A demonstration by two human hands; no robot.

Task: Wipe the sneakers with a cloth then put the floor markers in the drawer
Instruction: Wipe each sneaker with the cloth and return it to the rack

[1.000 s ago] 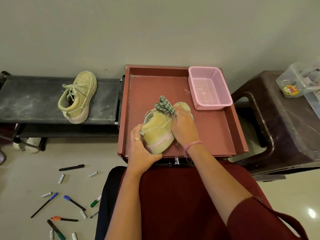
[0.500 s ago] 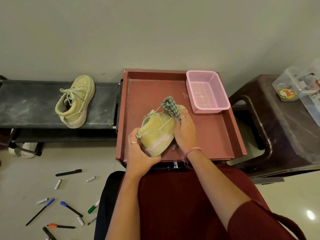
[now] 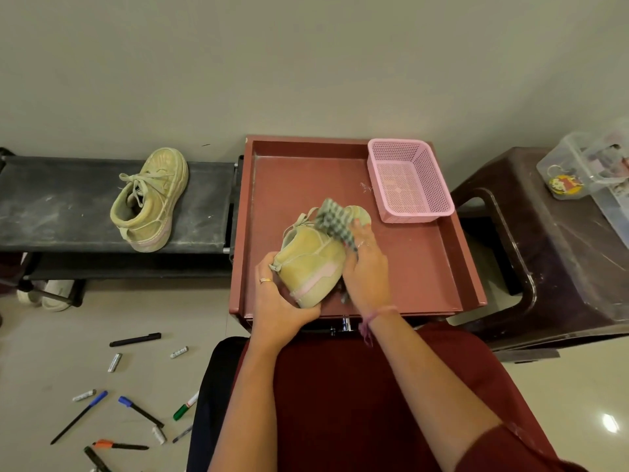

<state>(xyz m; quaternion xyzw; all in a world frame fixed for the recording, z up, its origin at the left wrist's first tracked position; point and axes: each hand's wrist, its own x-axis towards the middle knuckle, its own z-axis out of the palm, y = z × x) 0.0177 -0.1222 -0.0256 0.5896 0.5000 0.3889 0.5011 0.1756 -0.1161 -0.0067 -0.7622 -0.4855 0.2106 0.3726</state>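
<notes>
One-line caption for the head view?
Left hand grips tan suede sneaker; right hand wipes it with checked cloth.

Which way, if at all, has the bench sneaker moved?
No. The sneaker lies at the same spot on the black bench; only the camera shifted.

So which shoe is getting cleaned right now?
The sneaker on the red tray: the left hand holds its heel while the right hand rubs it with the checked cloth. The other sneaker sits untouched.

The person wears a dark red garment that covers the lap, and a short sleeve [image 3: 503, 447] of the same red is on the right arm. The left hand [image 3: 279, 301] has a gold ring [image 3: 265, 280] on one finger. The right hand [image 3: 366, 270] also has a thin ring, and a pink thread band [image 3: 377, 315] is around the right wrist.
</notes>
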